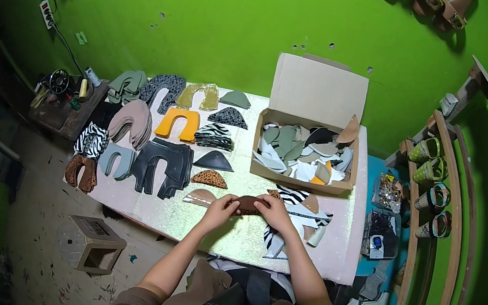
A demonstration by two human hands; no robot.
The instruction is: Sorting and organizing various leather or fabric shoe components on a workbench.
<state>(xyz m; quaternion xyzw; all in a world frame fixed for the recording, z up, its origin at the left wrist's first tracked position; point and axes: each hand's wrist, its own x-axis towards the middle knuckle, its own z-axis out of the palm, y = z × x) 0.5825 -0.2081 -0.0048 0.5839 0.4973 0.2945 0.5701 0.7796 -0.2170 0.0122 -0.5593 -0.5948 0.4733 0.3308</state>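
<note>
Above the table's near side, a dark brown, curved cut piece (253, 205) is held level between my two hands. My left hand (220, 212) pinches its left end, and my right hand (275, 212) grips the right end. Just left of them lies a pale half-moon piece (199, 196), with a leopard-print half-moon (209, 178) behind it. Black, zebra-print (214, 136), grey-patterned and green half-moons continue that column toward the back. Beside and partly under my right hand is a loose pile of mixed scraps (309, 217), some zebra-striped, some white or tan.
An open cardboard box (302, 181) of cut pieces stands at the back right. U-shaped stacks, including black (160, 168) and orange (179, 124), fill the table's left. A sewing machine (59, 82) is farther left, a wooden stool (92, 245) on the floor, a sandal rack (421, 209) right.
</note>
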